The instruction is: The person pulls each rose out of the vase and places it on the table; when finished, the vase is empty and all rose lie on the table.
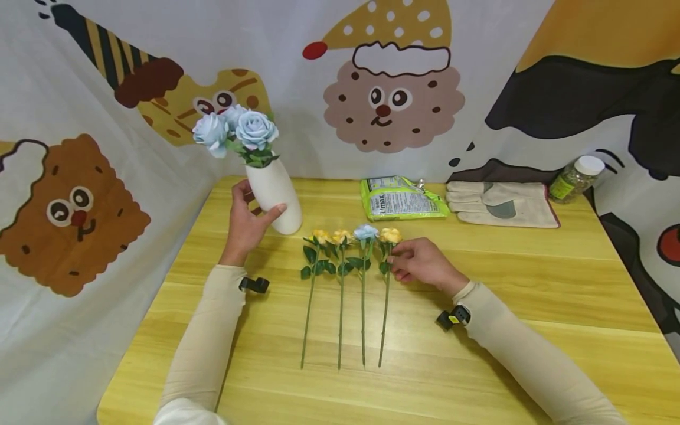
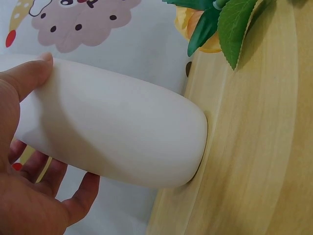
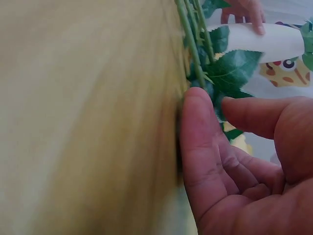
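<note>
My left hand holds a white vase at its side, thumb on the near face and fingers round the far side. Several light blue roses stand in the vase. In the left wrist view the vase's base meets the table. Beside the vase lie a row of artificial flowers: yellow roses and a blue rose, stems toward me. My right hand is at the upper stem of the rightmost yellow rose; the right wrist view shows thumb and forefinger apart beside the leaves.
At the back of the wooden table lie a green packet and a pair of pale work gloves. A white-lidded jar stands at the back right. Behind hangs a cartoon-printed cloth.
</note>
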